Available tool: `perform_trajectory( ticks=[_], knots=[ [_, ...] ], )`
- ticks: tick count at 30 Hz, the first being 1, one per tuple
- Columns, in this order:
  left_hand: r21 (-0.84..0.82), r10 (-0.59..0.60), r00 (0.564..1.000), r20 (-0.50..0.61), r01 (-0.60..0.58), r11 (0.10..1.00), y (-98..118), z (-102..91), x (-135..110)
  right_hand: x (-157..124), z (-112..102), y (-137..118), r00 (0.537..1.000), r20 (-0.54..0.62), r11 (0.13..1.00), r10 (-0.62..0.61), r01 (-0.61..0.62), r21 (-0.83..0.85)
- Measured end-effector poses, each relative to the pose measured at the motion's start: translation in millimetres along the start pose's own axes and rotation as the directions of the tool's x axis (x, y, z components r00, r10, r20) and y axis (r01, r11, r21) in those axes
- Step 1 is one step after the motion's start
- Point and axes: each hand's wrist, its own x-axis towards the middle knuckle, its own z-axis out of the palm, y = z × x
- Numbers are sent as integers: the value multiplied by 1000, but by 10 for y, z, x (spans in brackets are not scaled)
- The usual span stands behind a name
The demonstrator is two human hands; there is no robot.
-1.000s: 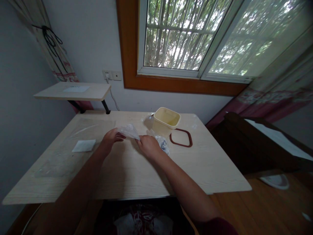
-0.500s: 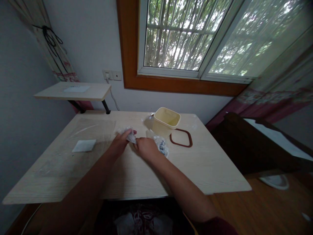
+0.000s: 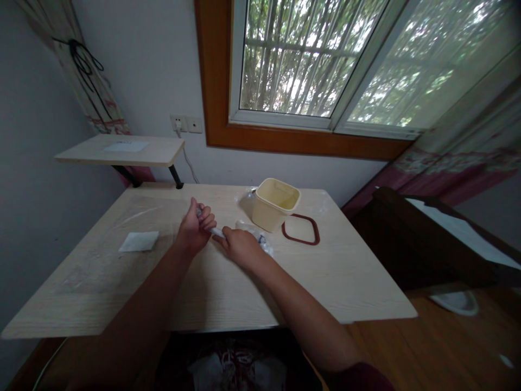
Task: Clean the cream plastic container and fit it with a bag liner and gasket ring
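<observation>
A clear plastic bag [image 3: 217,232] is stretched and twisted between my two hands above the table. My left hand [image 3: 196,227] has its fingers curled round the bag's bunched part, palm turned up. The other end is pinched by my right hand [image 3: 241,245]. What the bag contains, if anything, is hidden by my fingers. Just behind my right hand lies another clear plastic bag [image 3: 266,243] with small dark bits in it, partly covered by the hand. Beyond it stands a cream plastic container [image 3: 266,213], upright and without a lid.
Right of the container lies a reddish-brown square ring [image 3: 319,233]. A clear plastic sheet [image 3: 101,255] with a white paper piece [image 3: 139,241] on it covers the table's left part. A small raised shelf [image 3: 158,155] stands at the back left. More clear wrapping [image 3: 245,200] lies behind the container.
My left hand has rolled palm up and closed round the bag. The bag between my hands is now drawn into a narrow twist. My right hand has shifted slightly left.
</observation>
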Motion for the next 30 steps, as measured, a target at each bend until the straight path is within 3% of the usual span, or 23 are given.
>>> perform_trajectory(
  ticks=[5, 8, 10, 13, 15, 17, 19, 22, 27, 30],
  knots=[
    [209, 149, 989, 21, -150, 966, 107, -3, 14, 33, -58, -28, 996, -81, 974, -26, 43, 222],
    [383, 252, 966, 50, -252, 889, 92, -58, 1, 94, -67, 8, 974, -221, 923, -44, 124, 363],
    [444, 273, 953, 129, -302, 843, 58, -109, -26, 131, -73, 38, 934, -356, 896, -5, 162, 412],
    [458, 217, 930, 298, -338, 822, -13, -187, -77, 163, -111, 74, 862, -497, 861, 94, 180, 476],
    [518, 119, 907, 404, -335, 787, -66, -236, -99, 169, -159, 86, 867, -483, 826, 124, 180, 535],
    [630, 35, 880, 474, -367, 684, -121, -275, -102, 168, -211, 88, 899, -422, 776, 115, 184, 603],
    [734, 12, 860, 511, -443, 514, -177, -297, -90, 168, -248, 85, 923, -373, 707, 95, 202, 678],
    [794, 82, 837, 542, -541, 276, -251, -289, -49, 173, -259, 83, 935, -348, 568, 58, 256, 782],
    [823, 141, 836, 530, -548, 152, -240, -262, 38, 180, -228, 119, 956, -285, 241, 77, 259, 935],
    [855, 104, 851, 515, -518, 8, -134, -304, 87, 162, -209, 160, 970, -195, 45, 146, 190, 981]
  ],
)
